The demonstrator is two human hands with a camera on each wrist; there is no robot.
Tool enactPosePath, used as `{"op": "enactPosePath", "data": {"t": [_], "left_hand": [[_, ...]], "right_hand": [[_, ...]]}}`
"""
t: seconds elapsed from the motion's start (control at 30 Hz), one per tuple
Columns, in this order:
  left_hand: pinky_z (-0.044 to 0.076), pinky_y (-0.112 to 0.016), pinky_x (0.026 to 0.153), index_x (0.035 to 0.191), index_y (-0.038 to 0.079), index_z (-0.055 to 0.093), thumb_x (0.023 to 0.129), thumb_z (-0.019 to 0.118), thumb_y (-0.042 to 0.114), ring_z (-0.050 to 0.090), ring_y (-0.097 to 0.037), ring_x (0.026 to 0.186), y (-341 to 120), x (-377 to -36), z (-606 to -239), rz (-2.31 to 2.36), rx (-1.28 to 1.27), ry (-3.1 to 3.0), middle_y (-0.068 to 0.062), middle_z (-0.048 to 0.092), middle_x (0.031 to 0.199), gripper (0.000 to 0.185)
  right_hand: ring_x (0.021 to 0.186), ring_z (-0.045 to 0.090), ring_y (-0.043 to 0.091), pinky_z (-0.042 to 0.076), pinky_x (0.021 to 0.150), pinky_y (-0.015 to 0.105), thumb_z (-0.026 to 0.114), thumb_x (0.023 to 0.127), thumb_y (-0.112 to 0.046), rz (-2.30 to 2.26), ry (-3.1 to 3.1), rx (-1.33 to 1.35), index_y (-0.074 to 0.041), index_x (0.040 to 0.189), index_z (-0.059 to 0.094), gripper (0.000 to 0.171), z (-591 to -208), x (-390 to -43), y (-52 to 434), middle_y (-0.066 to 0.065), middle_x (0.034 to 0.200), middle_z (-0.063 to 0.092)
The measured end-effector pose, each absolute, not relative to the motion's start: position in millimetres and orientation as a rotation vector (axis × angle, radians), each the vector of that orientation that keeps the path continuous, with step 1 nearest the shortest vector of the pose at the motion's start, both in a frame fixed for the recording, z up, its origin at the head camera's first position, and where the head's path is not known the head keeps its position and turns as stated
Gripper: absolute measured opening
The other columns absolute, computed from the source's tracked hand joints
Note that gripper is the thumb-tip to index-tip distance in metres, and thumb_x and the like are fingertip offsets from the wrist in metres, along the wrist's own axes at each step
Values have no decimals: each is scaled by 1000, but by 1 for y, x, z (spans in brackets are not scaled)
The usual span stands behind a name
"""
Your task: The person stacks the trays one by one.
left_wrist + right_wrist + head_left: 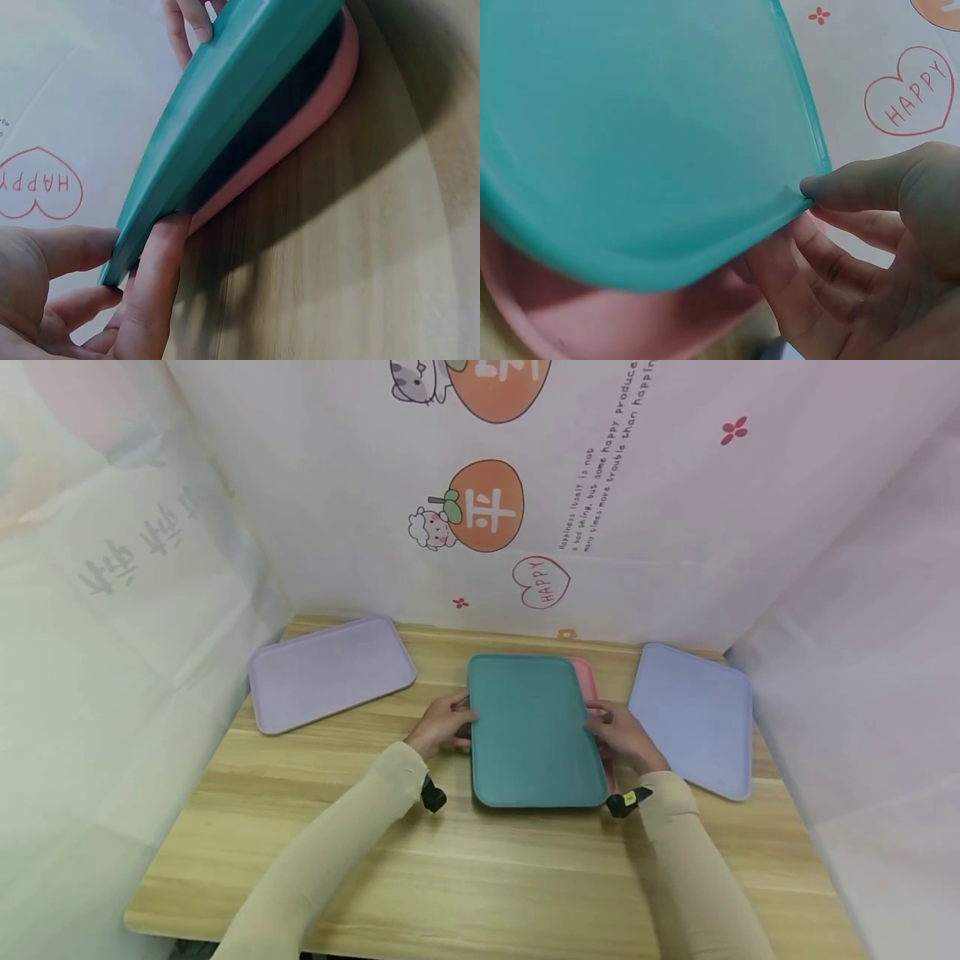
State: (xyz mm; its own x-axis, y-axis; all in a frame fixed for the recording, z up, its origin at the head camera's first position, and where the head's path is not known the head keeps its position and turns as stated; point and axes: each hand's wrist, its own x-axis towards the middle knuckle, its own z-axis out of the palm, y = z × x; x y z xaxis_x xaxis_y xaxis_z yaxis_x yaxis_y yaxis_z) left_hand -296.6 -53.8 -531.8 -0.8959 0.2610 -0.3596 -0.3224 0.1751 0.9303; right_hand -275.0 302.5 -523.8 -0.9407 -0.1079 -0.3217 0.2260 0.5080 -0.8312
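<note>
Both hands hold a teal rectangular tray (536, 731) by its long sides. My left hand (442, 724) pinches the left rim, thumb on top and fingers beneath, as the left wrist view shows. On the opposite rim my right hand (621, 732) pinches in the same way, its thumb (832, 187) over the edge. Under the teal tray lies a pink tray (586, 677), mostly covered, showing along the right side in the head view. A dark gap separates the two trays in the left wrist view, where the pink rim (300, 127) shows below.
A lilac tray (330, 672) lies at the table's back left. To the right, a light blue tray (690, 718) lies partly behind the right hand. Printed white sheeting (637, 585) hangs behind and beside the wooden table (487, 877).
</note>
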Motion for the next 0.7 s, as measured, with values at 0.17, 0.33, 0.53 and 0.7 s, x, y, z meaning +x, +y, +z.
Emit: {"op": "enactPosePath", "data": {"t": [0.17, 0.33, 0.53, 0.7], "left_hand": [[71, -31, 79, 173, 17, 32, 107, 66, 14, 73, -33, 120, -46, -301, -530, 1737, -62, 2014, -23, 56, 156, 74], [71, -29, 78, 173, 17, 31, 107, 67, 13, 72, -36, 122, -37, -304, -528, 1721, -60, 2015, -23, 54, 158, 75], [71, -32, 77, 173, 18, 32, 106, 67, 11, 73, -34, 120, -29, -307, -527, 1715, -44, 2003, -23, 56, 156, 75], [71, -32, 75, 173, 20, 32, 105, 67, 9, 75, -32, 114, -24, -310, -529, 1703, -35, 2006, -22, 59, 152, 76]], "right_hand": [[88, 69, 23, 66, 71, 33, 57, 111, -19, -1264, 2545, 114, -7, 168, 41, 60, -523, -277, 308, 32, 136, 63], [90, 72, 26, 68, 68, 35, 58, 109, -18, -1178, 2618, 108, -3, 164, 44, 59, -521, -278, 313, 35, 140, 64], [100, 75, 35, 70, 68, 38, 54, 111, -18, -1141, 2632, 127, -3, 166, 41, 58, -522, -277, 316, 36, 144, 61], [114, 72, 43, 70, 69, 37, 52, 112, -17, -1098, 2666, 149, -2, 166, 41, 57, -522, -278, 317, 36, 145, 60]]}}
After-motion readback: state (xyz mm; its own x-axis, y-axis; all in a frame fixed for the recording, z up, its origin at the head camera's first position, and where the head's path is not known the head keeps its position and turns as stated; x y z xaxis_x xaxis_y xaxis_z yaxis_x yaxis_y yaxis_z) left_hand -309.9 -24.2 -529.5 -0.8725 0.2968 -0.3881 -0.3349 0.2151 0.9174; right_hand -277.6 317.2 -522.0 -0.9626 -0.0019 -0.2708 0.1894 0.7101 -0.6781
